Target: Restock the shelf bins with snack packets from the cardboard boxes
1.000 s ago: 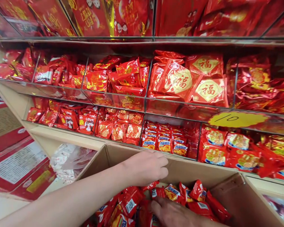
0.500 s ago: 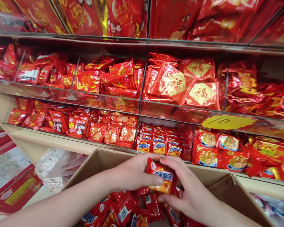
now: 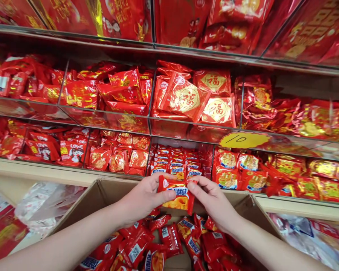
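Note:
Between my two hands is a small red snack packet [image 3: 176, 201] with blue lettering and a picture of orange-yellow pastry, its printed face toward me. My left hand [image 3: 147, 194] pinches its left side, thumb across the front. At the right edge, my right hand [image 3: 210, 199] grips it with thumb and fingertips. Below them an open cardboard box [image 3: 110, 192] holds many loose packets [image 3: 169, 239] like it. Just behind my hands, similar packets [image 3: 176, 167] stand in neat rows in a shelf compartment.
Stepped shelves with clear dividers hold other red and gold packets [image 3: 186, 96] in compartments. A yellow price tag [image 3: 244, 139] marked 10 hangs on the middle ledge. A clear plastic bag [image 3: 46, 207] lies left of the box, and more plastic-wrapped goods [image 3: 313, 237] lie right.
The packet has turned level and upright, its front now plainly showing. My right hand has shifted from cupping beside it to pinching its right edge. The view has swung rightward.

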The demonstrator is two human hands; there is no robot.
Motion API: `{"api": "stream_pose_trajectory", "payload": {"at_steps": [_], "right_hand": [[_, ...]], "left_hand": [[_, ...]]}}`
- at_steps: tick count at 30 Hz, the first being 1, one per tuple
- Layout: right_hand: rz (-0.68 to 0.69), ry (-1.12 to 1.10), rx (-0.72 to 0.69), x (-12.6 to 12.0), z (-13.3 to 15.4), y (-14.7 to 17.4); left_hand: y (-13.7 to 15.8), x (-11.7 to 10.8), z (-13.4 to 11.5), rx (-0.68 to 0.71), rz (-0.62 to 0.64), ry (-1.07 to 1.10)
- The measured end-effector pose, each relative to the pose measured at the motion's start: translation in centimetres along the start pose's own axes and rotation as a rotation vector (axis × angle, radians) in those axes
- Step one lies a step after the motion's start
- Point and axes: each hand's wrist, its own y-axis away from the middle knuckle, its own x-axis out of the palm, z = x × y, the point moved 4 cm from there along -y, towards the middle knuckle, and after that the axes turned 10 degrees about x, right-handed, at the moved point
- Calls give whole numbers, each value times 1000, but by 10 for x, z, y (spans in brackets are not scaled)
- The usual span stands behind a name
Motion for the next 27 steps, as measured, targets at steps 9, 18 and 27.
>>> {"api": "stream_pose_trajectory", "payload": {"at_steps": [9, 18, 27], "right_hand": [[224, 254, 45, 7, 2, 7], [-322, 1100, -164, -41, 40, -47], [-164, 1488, -13, -25, 2, -95]], "left_hand": [[5, 6, 10, -90, 77, -127], [-7, -23, 5, 33, -78, -612], [0, -20, 3, 278, 64, -1052]]}}
